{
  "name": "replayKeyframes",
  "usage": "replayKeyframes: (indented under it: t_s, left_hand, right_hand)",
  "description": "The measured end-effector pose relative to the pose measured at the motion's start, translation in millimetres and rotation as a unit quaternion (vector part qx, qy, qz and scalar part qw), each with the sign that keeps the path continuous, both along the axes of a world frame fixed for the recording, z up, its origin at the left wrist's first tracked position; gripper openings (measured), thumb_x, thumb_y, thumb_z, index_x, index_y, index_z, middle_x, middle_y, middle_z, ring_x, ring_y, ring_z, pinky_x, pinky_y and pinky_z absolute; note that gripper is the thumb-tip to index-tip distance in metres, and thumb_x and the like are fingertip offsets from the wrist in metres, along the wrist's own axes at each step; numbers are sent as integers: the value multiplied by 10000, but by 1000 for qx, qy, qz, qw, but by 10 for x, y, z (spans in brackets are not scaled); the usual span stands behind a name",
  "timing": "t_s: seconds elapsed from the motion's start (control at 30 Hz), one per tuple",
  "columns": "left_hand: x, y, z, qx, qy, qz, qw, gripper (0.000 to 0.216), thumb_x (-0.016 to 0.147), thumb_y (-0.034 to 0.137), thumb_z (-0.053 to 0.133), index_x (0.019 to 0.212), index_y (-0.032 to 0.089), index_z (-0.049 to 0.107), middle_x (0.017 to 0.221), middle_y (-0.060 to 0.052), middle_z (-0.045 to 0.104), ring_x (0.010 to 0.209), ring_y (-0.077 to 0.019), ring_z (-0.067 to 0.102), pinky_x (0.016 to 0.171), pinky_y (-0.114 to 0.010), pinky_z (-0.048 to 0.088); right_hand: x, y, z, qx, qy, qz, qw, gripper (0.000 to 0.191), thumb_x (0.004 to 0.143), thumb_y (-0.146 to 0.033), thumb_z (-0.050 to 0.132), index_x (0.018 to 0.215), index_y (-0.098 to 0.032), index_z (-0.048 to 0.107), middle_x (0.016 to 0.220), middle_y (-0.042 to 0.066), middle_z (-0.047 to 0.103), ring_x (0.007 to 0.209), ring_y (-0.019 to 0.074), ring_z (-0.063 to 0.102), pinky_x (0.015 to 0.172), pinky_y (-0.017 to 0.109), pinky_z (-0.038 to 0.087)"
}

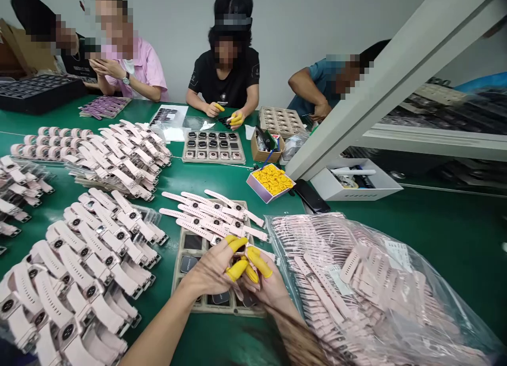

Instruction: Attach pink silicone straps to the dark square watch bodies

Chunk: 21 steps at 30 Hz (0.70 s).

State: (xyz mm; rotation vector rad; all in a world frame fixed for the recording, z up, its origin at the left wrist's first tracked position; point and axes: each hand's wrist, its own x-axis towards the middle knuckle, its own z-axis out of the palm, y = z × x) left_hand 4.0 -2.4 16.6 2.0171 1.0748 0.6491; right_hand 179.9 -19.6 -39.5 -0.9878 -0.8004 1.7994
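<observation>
Left hand [214,269]: this grip is pinching a watch part [240,258], mostly hidden among yellow finger cots [259,261].
Right hand [269,285]: this grip is grasping the same part from the right.
Watch part: it's hovering over the near compartment tray [177,265], right between both hands.
Tray: pink-strapped smartwatches [216,222] are lying across its far end.
Tabletop [202,180], right: a clear plastic bag [368,287] is bulging with pink straps.
Far side: a co-worker [224,78] is sitting, wearing yellow cots too.
</observation>
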Motion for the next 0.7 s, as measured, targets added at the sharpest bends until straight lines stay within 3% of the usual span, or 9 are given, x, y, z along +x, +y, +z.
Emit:
replayKeyframes:
  t_s: [0.07, 0.17, 0.27, 0.37, 0.43, 0.53, 0.7]
  left_hand:
    - [-72, -14, 65, -6, 47, 14, 999, 543, 979, 198, 473, 1521, 190, 442, 1420, -164, 607, 1228, -271, 649, 1035, -404, 575]
    - [-283, -36, 173, 30, 129, 62, 989, 588, 956, 110, 422, 1539, 182, 395, 1261, -134, 693, 1150, -259, 677, 982, -396, 582]
    - [-515, -45, 318, 54, 228, 117, 965, 443, 973, 92, 399, 1381, 188, 542, 1154, -104, 718, 1070, -247, 681, 907, -371, 564]
    - [-650, 1, 441, 28, 369, 133, 919, 376, 915, -2, 400, 1087, 205, 663, 1081, -85, 724, 1059, -256, 669, 905, -381, 497]
    - [-685, 70, 478, -5, 436, 135, 890, 393, 859, -55, 414, 1039, 194, 659, 1041, -86, 734, 1045, -255, 678, 903, -376, 461]
    - [-714, 193, 469, -29, 469, 140, 872, 371, 833, -65, 447, 1049, 160, 649, 1040, -112, 749, 1018, -262, 699, 875, -369, 437]
    - [-803, 340, 358, -38, 492, 159, 855, 338, 838, -54, 456, 953, 156, 695, 1015, -127, 771, 1037, -280, 708, 903, -390, 425]
  right_hand:
    - [57, 10, 53, 68, -117, -7, 991, 308, 878, -608, 704, 900, -302, 672, 526, -60, 502, 420, 135, 384, 415, 257, 363]
    - [163, 36, 138, 188, -300, 50, 934, 265, 938, -552, 642, 1011, -310, 722, 832, 24, 722, 726, 262, 655, 621, 366, 548]
    - [190, 50, 153, 274, -397, 64, 874, 295, 1005, -491, 530, 1015, -288, 744, 990, 75, 742, 901, 321, 702, 754, 426, 587]
    - [69, 41, 93, 341, -463, 16, 818, 344, 1041, -436, 462, 997, -254, 750, 984, 112, 726, 886, 316, 722, 739, 422, 597]
    - [-62, 34, 50, 380, -502, 13, 777, 341, 1061, -410, 444, 1123, -231, 728, 1019, 121, 737, 900, 307, 732, 728, 404, 601]
    - [-235, 43, 13, 425, -554, 35, 715, 350, 1090, -356, 406, 1265, -193, 661, 1025, 116, 744, 885, 277, 732, 691, 358, 589]
    - [-356, 75, -30, 451, -634, 52, 626, 335, 1089, -273, 406, 1242, -152, 678, 948, 114, 717, 793, 250, 709, 591, 318, 537]
